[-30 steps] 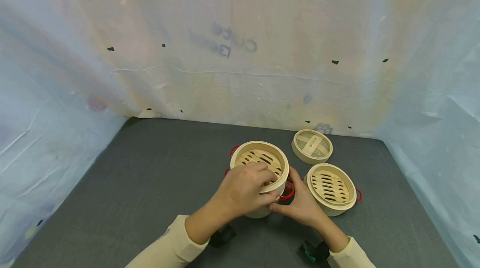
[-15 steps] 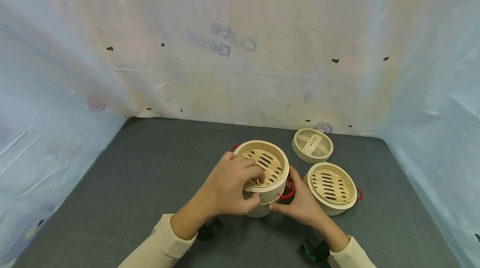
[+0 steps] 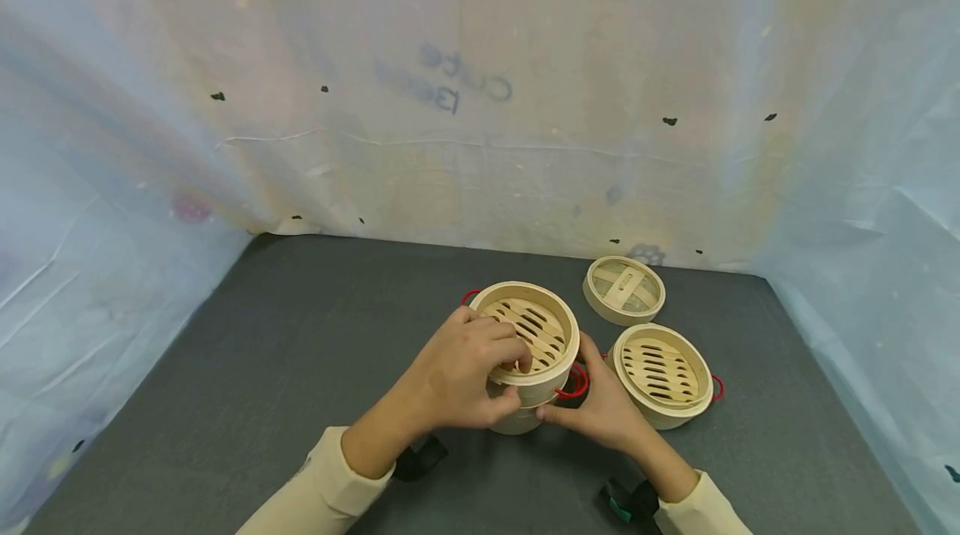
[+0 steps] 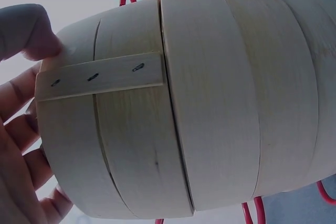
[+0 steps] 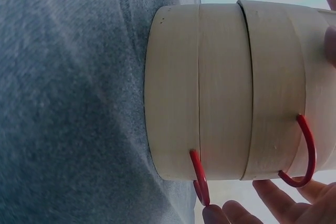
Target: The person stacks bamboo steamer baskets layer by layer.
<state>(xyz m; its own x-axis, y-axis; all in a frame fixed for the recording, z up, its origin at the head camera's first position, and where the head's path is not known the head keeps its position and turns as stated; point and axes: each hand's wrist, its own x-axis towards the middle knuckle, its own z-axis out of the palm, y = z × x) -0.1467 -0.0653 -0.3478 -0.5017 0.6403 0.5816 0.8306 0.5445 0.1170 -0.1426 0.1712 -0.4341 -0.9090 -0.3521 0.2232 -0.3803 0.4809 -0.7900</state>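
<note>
Two bamboo steamer baskets (image 3: 532,389) stand stacked, with a slatted base showing inside the upper one. My left hand (image 3: 461,372) grips the upper basket's rim, fingers curled over into it and thumb against the outside. Around the right side of the stack, my right hand (image 3: 603,406) holds on near the red handles (image 3: 576,382), thumb in front and fingers behind. In the left wrist view, a seam divides the upper basket (image 4: 121,145) from the lower one (image 4: 220,108). The right wrist view shows the lower basket (image 5: 173,93) against the table and right fingers (image 5: 278,200) beside the handles.
Close to the right hand stands another slatted bamboo steamer (image 3: 663,377) with red handles. A round woven bamboo lid (image 3: 624,289) lies behind it. Grey cloth covers the table (image 3: 315,327), and pale plastic sheeting (image 3: 480,160) encloses the back and sides.
My left hand has shifted left along the upper basket's rim, from the front right to the front left. The right hand and the other steamer parts have stayed put.
</note>
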